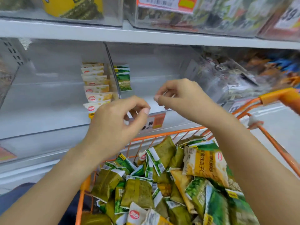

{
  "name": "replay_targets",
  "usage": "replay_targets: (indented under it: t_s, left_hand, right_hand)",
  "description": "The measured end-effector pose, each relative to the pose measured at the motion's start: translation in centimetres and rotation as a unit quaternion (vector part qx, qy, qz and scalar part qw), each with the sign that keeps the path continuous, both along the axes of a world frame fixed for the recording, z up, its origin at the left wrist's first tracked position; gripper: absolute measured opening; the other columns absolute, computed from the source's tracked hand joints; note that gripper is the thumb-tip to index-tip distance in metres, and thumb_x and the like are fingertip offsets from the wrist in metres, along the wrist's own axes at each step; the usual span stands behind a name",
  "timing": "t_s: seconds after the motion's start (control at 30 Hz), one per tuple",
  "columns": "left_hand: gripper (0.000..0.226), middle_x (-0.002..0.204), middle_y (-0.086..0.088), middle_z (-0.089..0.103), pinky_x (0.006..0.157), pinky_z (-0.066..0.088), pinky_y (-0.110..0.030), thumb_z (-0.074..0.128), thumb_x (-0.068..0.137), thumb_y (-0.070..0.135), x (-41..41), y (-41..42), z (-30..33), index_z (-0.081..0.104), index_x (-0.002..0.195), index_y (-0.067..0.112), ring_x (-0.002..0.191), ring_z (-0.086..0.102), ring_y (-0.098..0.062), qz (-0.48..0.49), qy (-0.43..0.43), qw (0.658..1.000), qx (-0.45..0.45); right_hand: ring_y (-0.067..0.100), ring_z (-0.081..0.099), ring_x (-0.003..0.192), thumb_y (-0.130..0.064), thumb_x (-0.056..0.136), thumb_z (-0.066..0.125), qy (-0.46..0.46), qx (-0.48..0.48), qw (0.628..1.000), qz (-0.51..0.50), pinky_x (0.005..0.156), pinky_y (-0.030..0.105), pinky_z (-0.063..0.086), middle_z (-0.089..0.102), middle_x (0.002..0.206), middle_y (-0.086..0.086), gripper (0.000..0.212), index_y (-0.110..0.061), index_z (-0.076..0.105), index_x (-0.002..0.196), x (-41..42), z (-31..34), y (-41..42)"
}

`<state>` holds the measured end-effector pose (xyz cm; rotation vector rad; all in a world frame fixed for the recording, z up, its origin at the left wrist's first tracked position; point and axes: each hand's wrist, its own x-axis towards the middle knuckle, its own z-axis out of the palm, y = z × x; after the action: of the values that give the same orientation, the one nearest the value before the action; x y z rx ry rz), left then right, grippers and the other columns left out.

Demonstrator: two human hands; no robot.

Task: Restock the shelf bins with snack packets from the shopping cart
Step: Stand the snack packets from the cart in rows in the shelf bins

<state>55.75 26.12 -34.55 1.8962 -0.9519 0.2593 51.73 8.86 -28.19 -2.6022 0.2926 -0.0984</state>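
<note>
Both hands are raised between the cart and the shelf, and nothing is seen in either: the left hand [116,120] is held with fingers loosely curled and thumb near the forefinger, and the right hand [177,96] is held the same way, its fingertips drawn together as if pinching, though no packet is visible between them. Below them, the orange shopping cart [162,135] is heaped with snack packets, mostly green packets [138,192] with some yellow packets [206,163] mixed in. Beyond the hands, two clear shelf bins are parted by a divider [113,73]; a leaning row of yellow stock [95,85] is kept in the left bin [48,95], touching the divider, and a few green ones [124,78] are stood in the right bin [162,70], just beside it. The step in hand is judged to be another pick from the cart. It is best done if packets of one colour are gathered, faces turned forward, and set upright against the row already there, so that green is kept right of the divider and yellow left. Loose dropping should be avoided, since a leaning row could be toppled.
</note>
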Motion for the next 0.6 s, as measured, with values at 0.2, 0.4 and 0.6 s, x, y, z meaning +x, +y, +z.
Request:
replay_targets:
  t_s: [0.2, 0.4, 0.6]
  left_hand:
    - [0.027, 0.082, 0.015, 0.07, 0.059, 0.055, -0.032, 0.045, 0.089, 0.041, -3.1, -1.2, -2.0, 0.069, 0.09, 0.029, 0.075, 0.064, -0.005, -0.117, -0.064, 0.98, 0.148]
    - [0.025, 0.066, 0.03, 0.058, 0.054, 0.045, -0.024, 0.045, 0.087, 0.046, -2.0, -0.4, -1.8, 0.067, 0.091, 0.034, 0.067, 0.058, 0.0, -0.059, -0.031, 0.994, 0.089]
    - [0.013, 0.073, 0.009, 0.07, 0.062, 0.053, -0.027, 0.062, 0.089, 0.032, -2.0, -0.2, -1.0, 0.069, 0.082, 0.025, 0.064, 0.065, -0.008, -0.096, 0.152, 0.984, -0.017]
  right_hand:
    - [0.016, 0.055, 0.111, -0.057, 0.076, 0.066, 0.219, -0.226, 0.948, -0.041, 0.086, 0.03, 0.044, 0.06, 0.117, -0.008, 0.052, -0.034, 0.051, 0.12, -10.1, -0.1, -1.1]
    - [0.018, 0.045, 0.125, -0.033, 0.076, 0.073, 0.212, -0.239, 0.947, 0.016, 0.089, 0.028, 0.042, 0.031, 0.144, -0.006, 0.081, -0.035, 0.025, 0.142, -13.2, -2.9, -0.6]
    - [0.007, 0.058, 0.092, -0.027, 0.075, 0.071, 0.07, -0.097, 0.993, 0.008, 0.078, 0.025, 0.044, 0.063, 0.102, -0.01, 0.042, -0.045, 0.057, 0.111, -13.3, -1.3, -0.7]
